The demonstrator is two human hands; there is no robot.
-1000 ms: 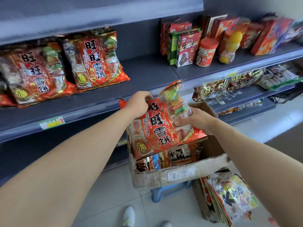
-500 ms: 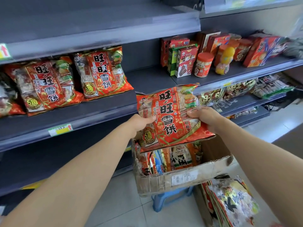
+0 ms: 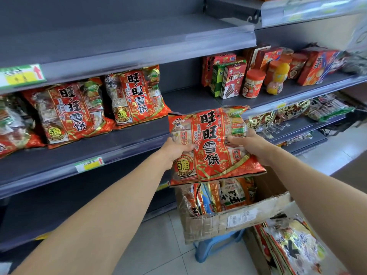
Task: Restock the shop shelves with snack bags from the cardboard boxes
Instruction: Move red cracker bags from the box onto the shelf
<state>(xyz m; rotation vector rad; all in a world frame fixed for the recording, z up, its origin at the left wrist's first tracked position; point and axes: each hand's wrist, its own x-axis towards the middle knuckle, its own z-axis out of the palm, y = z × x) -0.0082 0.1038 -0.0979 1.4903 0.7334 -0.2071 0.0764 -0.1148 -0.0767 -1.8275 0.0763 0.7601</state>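
A big red snack bag (image 3: 210,143) with black characters hangs in the air in front of the grey middle shelf (image 3: 139,133). My left hand (image 3: 174,150) grips its left edge and my right hand (image 3: 250,144) grips its right edge. It is above the open cardboard box (image 3: 234,219), which holds several more bags standing on end. Two matching red bags (image 3: 69,112) (image 3: 135,98) lean on the shelf to the left, with part of a third (image 3: 12,128) at the frame edge.
The box rests on a blue stool (image 3: 216,245) on the tiled floor. Another box with clear snack bags (image 3: 292,249) stands at the lower right. Small cartons and jars (image 3: 252,76) fill the right shelf section. Bare shelf lies between the red bags and the cartons.
Both hands have lifted the red bag out of the box and turned it face-up, carrying it up toward the middle shelf. The view has tilted upward.
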